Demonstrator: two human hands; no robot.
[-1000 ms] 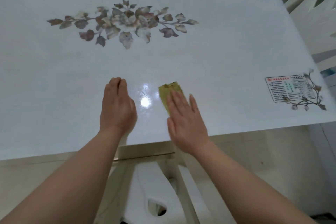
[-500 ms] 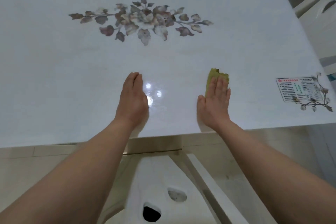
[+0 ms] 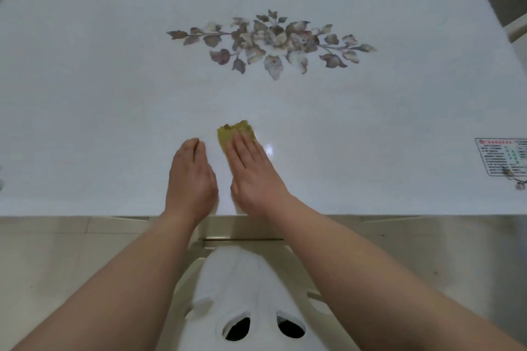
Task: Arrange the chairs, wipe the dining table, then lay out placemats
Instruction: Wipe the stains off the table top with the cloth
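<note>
A white glossy dining table (image 3: pixel 114 94) with a printed flower spray at its centre fills the upper view. A small olive-green cloth (image 3: pixel 231 131) lies near the table's front edge. My right hand (image 3: pixel 251 171) presses flat on the cloth with straight fingers, covering its near half. My left hand (image 3: pixel 192 177) rests flat on the bare tabletop just left of it, fingers together. A white chair back (image 3: pixel 242 293) with two oval holes stands pushed in below the front edge, between my forearms.
A printed label sticker (image 3: pixel 502 157) sits at the table's right front corner. Part of another white chair (image 3: pixel 517 28) shows past the right edge. Pale tiled floor (image 3: pixel 57 251) lies below the table's front edge.
My right hand has slid the cloth leftward, back close beside my left hand. My left hand stays flat on the table. The view has shifted so more of the table shows.
</note>
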